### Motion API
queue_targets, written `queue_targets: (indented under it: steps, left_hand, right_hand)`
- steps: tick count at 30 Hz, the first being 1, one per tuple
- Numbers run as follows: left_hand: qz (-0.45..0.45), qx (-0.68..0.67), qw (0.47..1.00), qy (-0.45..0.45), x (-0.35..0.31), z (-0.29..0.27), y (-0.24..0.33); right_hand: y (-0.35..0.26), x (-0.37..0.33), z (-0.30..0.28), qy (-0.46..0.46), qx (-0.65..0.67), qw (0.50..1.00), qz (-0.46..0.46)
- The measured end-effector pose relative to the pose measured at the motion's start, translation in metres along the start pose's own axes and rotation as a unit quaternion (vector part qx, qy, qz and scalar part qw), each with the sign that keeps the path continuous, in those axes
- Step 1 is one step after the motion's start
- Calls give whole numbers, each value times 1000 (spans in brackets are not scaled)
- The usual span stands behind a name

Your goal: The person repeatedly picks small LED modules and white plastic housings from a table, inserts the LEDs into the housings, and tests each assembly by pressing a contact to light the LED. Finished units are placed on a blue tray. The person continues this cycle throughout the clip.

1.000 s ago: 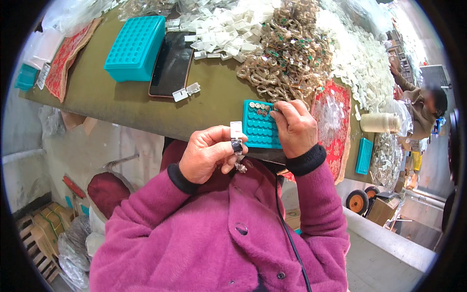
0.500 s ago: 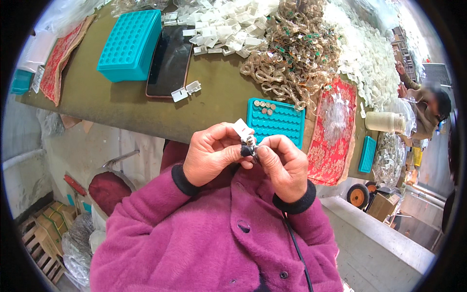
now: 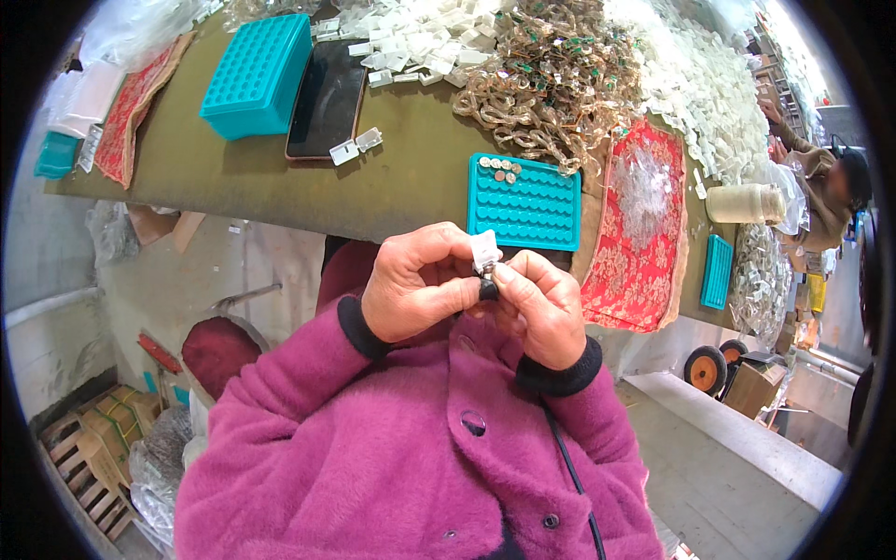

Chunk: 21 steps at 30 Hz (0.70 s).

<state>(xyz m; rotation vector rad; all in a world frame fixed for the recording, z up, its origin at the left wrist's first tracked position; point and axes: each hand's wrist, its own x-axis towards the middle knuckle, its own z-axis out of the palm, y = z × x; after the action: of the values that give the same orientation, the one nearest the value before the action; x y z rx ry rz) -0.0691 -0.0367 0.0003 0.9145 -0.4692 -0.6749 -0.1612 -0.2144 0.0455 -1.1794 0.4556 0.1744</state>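
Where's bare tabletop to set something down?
Bare tabletop: between the hinged white case and the teal disc tray; also between the left red cloth and the dimpled teal block. Crowded: beyond that tray, heaped cable coils and white plastic cases.

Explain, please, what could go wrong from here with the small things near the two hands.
The small white piece sits in the fingertips of the left hand, with the right hand close against it; it might slip and drop toward the lap.

The turquoise tray lies near the front edge of the table, so a sleeve or wrist could bump it and scatter the small round discs.
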Motion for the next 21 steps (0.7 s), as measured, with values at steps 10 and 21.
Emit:
queue_targets:
  steps: [10, 21]
  left_hand:
    - [-109, 62, 992, 11, -7, 15, 11]
    - [-158, -75, 984, 20, -9, 27, 0]
  right_hand:
    - [16, -16, -1, 137, -238, 929, -248]
    - [24, -31, -4, 93, -56, 973, -202]
